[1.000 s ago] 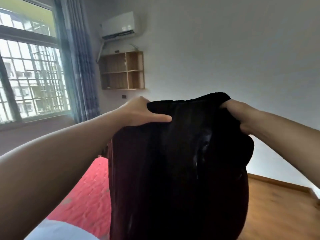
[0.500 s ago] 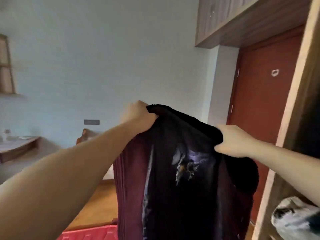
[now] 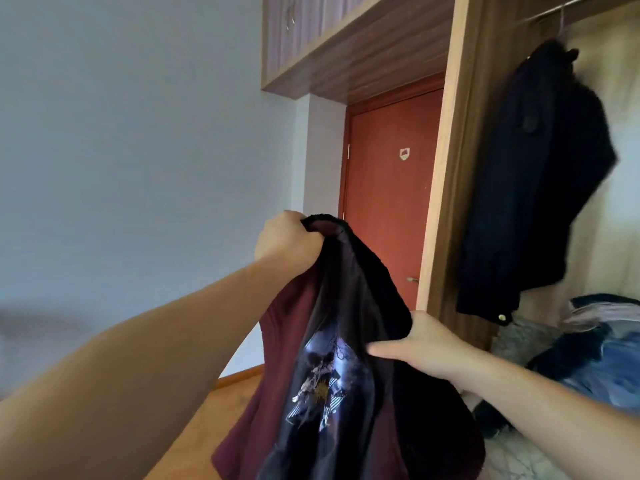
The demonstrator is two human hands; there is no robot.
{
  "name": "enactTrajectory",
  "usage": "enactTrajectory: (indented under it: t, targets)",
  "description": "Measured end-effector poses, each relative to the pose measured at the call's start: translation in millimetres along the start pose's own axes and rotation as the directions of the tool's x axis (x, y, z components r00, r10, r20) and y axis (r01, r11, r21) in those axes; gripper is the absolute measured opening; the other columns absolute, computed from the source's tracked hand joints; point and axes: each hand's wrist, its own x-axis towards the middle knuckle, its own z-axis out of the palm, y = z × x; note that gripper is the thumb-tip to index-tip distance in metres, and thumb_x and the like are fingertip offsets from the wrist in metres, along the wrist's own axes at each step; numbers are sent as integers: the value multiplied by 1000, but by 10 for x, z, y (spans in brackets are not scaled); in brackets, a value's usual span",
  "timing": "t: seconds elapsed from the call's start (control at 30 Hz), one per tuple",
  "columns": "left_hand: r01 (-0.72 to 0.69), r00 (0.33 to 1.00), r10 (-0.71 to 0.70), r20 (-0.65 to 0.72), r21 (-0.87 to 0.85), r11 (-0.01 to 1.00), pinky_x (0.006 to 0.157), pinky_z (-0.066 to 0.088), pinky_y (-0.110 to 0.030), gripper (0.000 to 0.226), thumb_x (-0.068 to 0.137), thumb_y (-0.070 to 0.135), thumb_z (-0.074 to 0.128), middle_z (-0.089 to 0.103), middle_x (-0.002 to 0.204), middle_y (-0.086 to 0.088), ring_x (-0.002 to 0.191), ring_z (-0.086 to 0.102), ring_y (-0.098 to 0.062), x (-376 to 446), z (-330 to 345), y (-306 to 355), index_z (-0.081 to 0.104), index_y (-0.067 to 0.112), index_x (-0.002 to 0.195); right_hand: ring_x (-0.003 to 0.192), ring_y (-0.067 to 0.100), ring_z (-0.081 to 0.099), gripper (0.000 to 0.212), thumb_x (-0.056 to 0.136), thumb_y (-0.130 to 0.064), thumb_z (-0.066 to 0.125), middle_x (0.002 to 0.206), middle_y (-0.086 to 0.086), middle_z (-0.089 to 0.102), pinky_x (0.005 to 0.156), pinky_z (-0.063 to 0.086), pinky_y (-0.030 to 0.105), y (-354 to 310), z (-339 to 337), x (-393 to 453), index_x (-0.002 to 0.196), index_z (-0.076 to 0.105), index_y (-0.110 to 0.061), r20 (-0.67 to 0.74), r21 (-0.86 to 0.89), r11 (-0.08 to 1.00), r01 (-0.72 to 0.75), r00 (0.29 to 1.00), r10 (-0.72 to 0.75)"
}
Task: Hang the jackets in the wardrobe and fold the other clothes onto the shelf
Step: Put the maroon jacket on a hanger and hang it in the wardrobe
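Note:
A dark maroon and black jacket [image 3: 346, 393] with a pale printed emblem hangs in front of me. My left hand [image 3: 285, 239] grips its black collar at the top. Lower and to the right, my right hand [image 3: 420, 344] holds the other side of the collar, thumb stretched across the fabric. To the right stands the open wardrobe [image 3: 446, 168], where a dark navy coat [image 3: 533, 174] hangs from the rail [image 3: 568, 5]. Folded and piled clothes [image 3: 595, 344], blue and grey, lie on the shelf below the coat.
A red-brown door [image 3: 388, 188] stands shut behind the jacket, left of the wardrobe's side panel. Overhead cabinets [image 3: 311, 32] run above it. A pale wall fills the left side, with wooden floor [image 3: 221, 393] below.
My view has swung right from the window and bed to the door and open wardrobe. The jacket moved with me; my right hand dropped lower than my left.

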Motion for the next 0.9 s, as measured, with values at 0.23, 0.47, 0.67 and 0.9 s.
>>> enactTrajectory:
  t: [0.23, 0.47, 0.67, 0.9]
  targets:
    - [-55, 996, 46, 79, 125, 991, 52, 36, -27, 28, 83, 34, 64, 57, 64, -3, 61, 55, -19, 469, 373, 75, 56, 15, 63, 76, 28, 70, 18, 74, -19, 77, 81, 8, 74, 77, 58, 36, 63, -478, 599, 89, 72, -11, -427, 476, 879, 15, 878, 216]
    - [-205, 916, 209, 342, -46, 978, 71, 51, -32, 13, 81, 24, 69, 68, 86, -6, 87, 65, -27, 860, 778, 163, 64, 15, 88, 75, 29, 68, 17, 74, -16, 77, 81, 11, 71, 70, 53, 31, -95, -983, 1044, 87, 68, -10, -605, 519, 850, 85, 740, 295]
    - [-3, 665, 344, 663, -458, 889, 81, 56, -26, 39, 74, 54, 76, 77, 88, 7, 81, 73, -9, 1081, 927, 228, 77, 21, 95, 76, 25, 67, 11, 75, -16, 75, 80, 7, 71, 68, 50, 30, -180, -1183, 1210, 82, 68, -10, -758, 390, 917, 85, 595, 267]
    - [225, 630, 442, 639, -695, 683, 75, 56, -27, 32, 71, 28, 86, 77, 87, -1, 80, 74, -17, 1309, 1514, 757, 76, 15, 98, 82, 22, 73, 12, 74, -17, 78, 84, 3, 76, 77, 58, 36, -409, -1490, 1114, 85, 77, -13, -765, 210, 967, 143, 640, 71]
